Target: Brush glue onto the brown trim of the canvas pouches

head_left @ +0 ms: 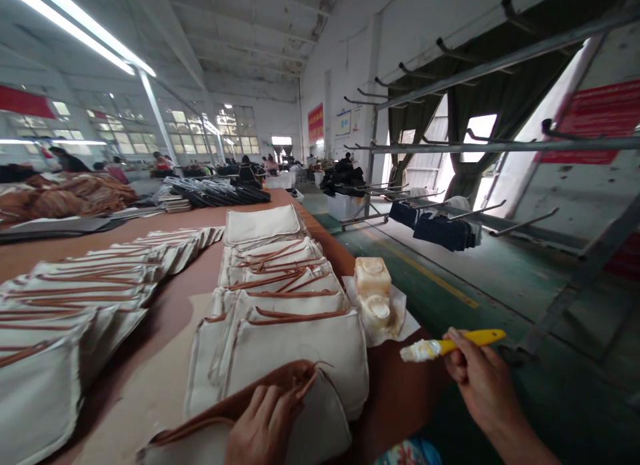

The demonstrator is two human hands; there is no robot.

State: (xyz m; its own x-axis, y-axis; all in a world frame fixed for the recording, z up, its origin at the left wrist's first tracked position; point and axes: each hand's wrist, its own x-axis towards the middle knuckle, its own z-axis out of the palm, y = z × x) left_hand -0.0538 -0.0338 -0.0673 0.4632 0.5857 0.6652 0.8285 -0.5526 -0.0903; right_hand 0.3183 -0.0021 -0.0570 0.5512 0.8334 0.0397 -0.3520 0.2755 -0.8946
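Note:
My right hand (473,365) grips a yellow-handled brush (477,337) whose bristles are coated with thick white paste; it is held off the right side of the table. My left hand (265,418) is closed on the brown-trimmed upper edge of the nearest cream fabric pouch (320,418). That edge is pulled up and shows a brown inner side. Behind it lies an overlapping row of similar cream pouches (300,345) with brown edging. Beyond the brush, at the table's right edge, stands a paste-smeared plastic container (373,285) on a white sheet (407,318).
Another long row of cream pouches (45,378) lies at the left of the brown table (190,271). Dark stacked pieces (220,193) and a brown heap (75,197) are farther back. A metal rack (480,146) with prongs stands at right. Several people sit in the distance.

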